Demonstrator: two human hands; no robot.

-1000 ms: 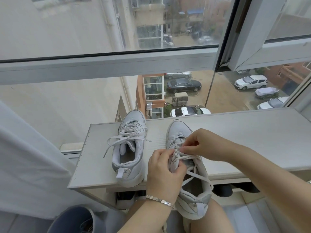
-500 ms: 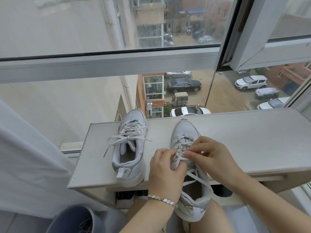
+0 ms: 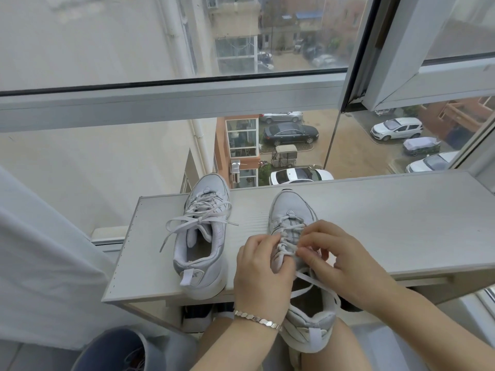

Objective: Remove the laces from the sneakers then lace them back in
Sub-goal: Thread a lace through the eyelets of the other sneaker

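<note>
Two pale grey sneakers lie on a white board (image 3: pixel 388 220) by the window. The left sneaker (image 3: pixel 203 236) stands alone, laced, its loose lace ends spread to both sides. The right sneaker (image 3: pixel 292 218) points away from me, its heel hanging over the board's near edge above my knee. My left hand (image 3: pixel 263 274) grips this shoe's left side at the eyelets. My right hand (image 3: pixel 337 261) pinches the white lace (image 3: pixel 308 286) at the middle eyelets. Loose lace lies across the shoe's opening.
Directly behind the board is a large window over a street with parked cars. A white curtain (image 3: pixel 40 263) hangs at the left. A blue-grey bin (image 3: pixel 117 352) stands on the floor at the lower left. Dark shoes (image 3: pixel 198 313) sit under the board.
My right hand has moved down the right sneaker from the upper eyelets toward the middle ones. The shoe has slid a little toward me. My left hand keeps its grip.
</note>
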